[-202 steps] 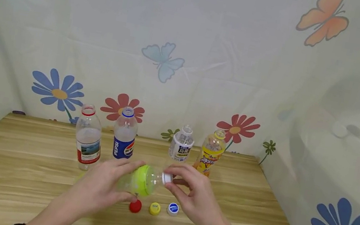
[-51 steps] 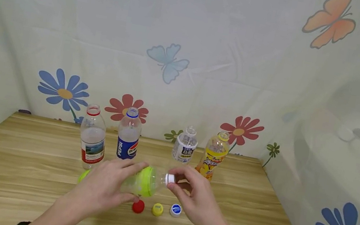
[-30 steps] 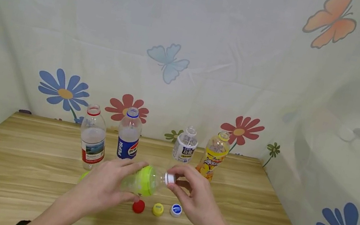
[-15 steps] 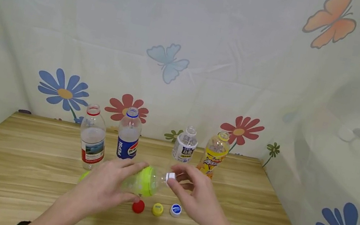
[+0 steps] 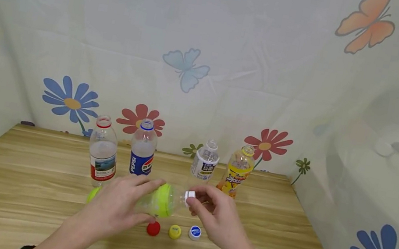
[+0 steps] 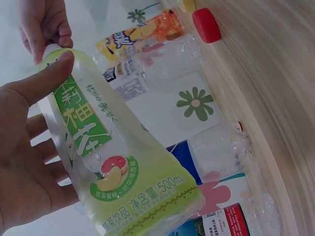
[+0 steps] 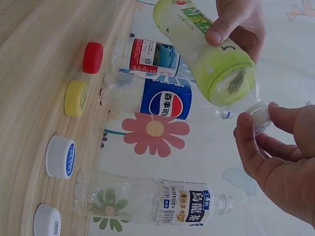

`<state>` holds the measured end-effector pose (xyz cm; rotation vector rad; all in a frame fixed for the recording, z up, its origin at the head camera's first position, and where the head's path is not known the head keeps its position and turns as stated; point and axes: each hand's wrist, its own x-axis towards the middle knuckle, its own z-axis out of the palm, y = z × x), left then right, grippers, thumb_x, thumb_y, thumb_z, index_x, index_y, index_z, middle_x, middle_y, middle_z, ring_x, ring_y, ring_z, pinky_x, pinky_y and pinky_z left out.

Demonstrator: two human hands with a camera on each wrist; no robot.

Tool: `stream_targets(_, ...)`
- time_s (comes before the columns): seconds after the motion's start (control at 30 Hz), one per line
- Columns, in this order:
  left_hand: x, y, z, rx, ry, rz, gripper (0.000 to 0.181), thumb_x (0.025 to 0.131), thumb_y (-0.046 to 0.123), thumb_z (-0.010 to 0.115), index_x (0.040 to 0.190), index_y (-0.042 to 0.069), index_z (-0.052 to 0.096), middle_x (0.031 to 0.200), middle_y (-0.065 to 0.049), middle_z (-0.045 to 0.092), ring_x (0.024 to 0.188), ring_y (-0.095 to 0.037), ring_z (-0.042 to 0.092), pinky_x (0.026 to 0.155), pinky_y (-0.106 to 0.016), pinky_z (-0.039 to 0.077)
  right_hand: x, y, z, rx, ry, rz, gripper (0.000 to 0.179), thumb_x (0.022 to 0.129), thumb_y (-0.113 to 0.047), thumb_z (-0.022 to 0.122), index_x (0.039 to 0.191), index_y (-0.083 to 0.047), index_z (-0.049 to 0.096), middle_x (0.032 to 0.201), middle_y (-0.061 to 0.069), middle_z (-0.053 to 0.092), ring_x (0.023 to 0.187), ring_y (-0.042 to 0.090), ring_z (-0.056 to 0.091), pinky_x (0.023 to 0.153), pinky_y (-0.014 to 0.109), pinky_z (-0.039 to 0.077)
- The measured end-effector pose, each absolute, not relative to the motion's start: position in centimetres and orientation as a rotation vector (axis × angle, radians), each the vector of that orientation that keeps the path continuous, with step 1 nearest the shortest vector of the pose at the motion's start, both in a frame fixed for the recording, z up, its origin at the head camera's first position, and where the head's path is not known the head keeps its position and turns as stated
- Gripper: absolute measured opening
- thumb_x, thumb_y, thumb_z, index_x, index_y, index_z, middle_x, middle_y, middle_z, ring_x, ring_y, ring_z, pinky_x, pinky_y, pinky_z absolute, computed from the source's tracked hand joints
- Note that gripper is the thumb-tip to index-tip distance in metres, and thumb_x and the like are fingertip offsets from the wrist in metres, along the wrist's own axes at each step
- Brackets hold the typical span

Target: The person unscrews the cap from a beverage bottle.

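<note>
My left hand [image 5: 121, 202] grips a clear plastic drink bottle with a yellow-green label [image 6: 106, 147], tilted on its side above the table, its neck toward the right. In the left wrist view the thumb lies over the label and the fingers pass behind. At the bottle's mouth is a white cap [image 7: 259, 118], pinched between the thumb and fingers of my right hand [image 5: 221, 217]. Below the bottle, a red cap [image 5: 153, 228], a yellow cap [image 5: 175, 231] and a blue-topped white cap [image 5: 194, 232] lie in a row on the table.
Behind the hands stand uncapped bottles: a red-ringed one [image 5: 102, 156], a Pepsi bottle [image 5: 142, 154], an oolong tea bottle [image 5: 205, 163] and a yellow-labelled one [image 5: 236, 173]. Another white cap [image 7: 47, 220] lies on the wooden table [image 5: 35, 167]. A flowered cloth [image 5: 217, 25] hangs behind.
Over the last second the right thumb and fingers have loosened, shifted round the white cap and pinched it again. The left hand and bottle stay nearly still. Earlier, the head view shifted slightly.
</note>
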<state>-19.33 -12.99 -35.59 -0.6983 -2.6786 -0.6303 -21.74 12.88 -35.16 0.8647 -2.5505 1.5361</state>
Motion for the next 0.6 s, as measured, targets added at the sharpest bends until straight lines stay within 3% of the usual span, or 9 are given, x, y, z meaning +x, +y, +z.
stream_targets(0.6,-19.53,-12.99,-35.80,-0.688,-2.693,-0.642,0.074,0.072,0.028,0.096,0.139,0.020,0.065,0.133,-0.003,0.066,0.115,-0.027,0.066,0.097,-0.050,0.055,-21.91,12.85,-35.48,1.007,-2.442,1.513,0.022,0.096,-0.004,0.072,0.118,-0.006,0.067,0.110,0.004,0.067,0.099,0.021,0.066,0.083,0.030,0.060)
